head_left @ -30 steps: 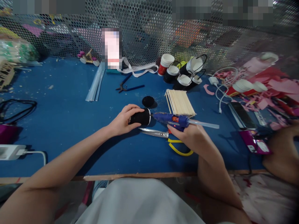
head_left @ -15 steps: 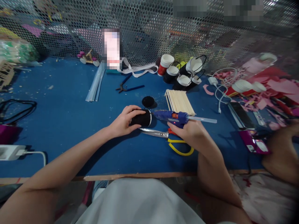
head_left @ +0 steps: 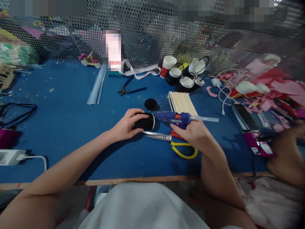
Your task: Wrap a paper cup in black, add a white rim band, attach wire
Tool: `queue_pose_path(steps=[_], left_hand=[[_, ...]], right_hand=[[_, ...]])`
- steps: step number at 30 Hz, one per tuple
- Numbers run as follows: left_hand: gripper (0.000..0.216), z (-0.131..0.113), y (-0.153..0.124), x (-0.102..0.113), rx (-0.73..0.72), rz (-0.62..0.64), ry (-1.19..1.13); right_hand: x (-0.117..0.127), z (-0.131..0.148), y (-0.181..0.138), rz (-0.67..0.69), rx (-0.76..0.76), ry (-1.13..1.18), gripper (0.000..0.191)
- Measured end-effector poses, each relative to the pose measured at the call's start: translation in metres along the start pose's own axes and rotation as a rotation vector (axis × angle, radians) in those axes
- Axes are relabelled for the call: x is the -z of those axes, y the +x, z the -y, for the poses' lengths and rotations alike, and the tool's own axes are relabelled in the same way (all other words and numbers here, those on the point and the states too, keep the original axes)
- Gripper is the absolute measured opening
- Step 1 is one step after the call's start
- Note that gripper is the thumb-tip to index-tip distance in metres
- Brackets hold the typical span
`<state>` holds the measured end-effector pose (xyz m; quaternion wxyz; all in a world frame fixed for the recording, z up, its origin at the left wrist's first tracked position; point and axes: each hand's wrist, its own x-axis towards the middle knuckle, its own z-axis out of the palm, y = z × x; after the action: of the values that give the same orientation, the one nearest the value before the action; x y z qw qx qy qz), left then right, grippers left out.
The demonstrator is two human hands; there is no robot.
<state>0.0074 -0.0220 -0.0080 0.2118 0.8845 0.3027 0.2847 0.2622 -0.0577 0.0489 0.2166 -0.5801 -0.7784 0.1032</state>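
Note:
My left hand [head_left: 130,125] is wrapped round a black-covered paper cup [head_left: 145,122] lying on its side, its white rim turned to the right. In my right hand [head_left: 190,132] is a blue hot glue gun [head_left: 170,117] with a clear glue stick [head_left: 206,119] jutting from its back. The nozzle is at the cup's upper rim; whether it touches I cannot tell. Just behind the cup rests a ball of black yarn [head_left: 151,104]. Scissors with yellow and red handles [head_left: 184,151] lie below the glue gun, their blades pointing at the cup.
Wooden sticks [head_left: 182,101] lie behind the glue gun. Black cups with handles [head_left: 187,83] and a red cup [head_left: 168,66] stand at the back. Pliers [head_left: 132,89] and spare glue sticks [head_left: 97,84] are further left. A phone [head_left: 246,117] and another person's arm [head_left: 287,149] are at right.
Almost nothing differs. The glue gun has shifted very slightly left along the cup's rim, and the view has moved a little.

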Motion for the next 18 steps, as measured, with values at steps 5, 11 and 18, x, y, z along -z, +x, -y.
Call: queue_pose_path(steps=[5,11,18], left_hand=[[0.045,-0.0012,0.0002,0.0004,0.002,0.011,0.017],[0.045,-0.0007,-0.0001,0.0008,0.001,0.002,0.010],[0.046,0.0001,-0.0003,0.0021,0.021,-0.014,0.007]], right_hand=[[-0.0050,0.0001,0.0062,0.070,-0.081,-0.015,0.017],[-0.0024,-0.0022,0.0010,0.042,0.006,-0.055,0.018],[-0.0019,-0.0043,-0.0014,0.008,0.014,-0.076,0.019]])
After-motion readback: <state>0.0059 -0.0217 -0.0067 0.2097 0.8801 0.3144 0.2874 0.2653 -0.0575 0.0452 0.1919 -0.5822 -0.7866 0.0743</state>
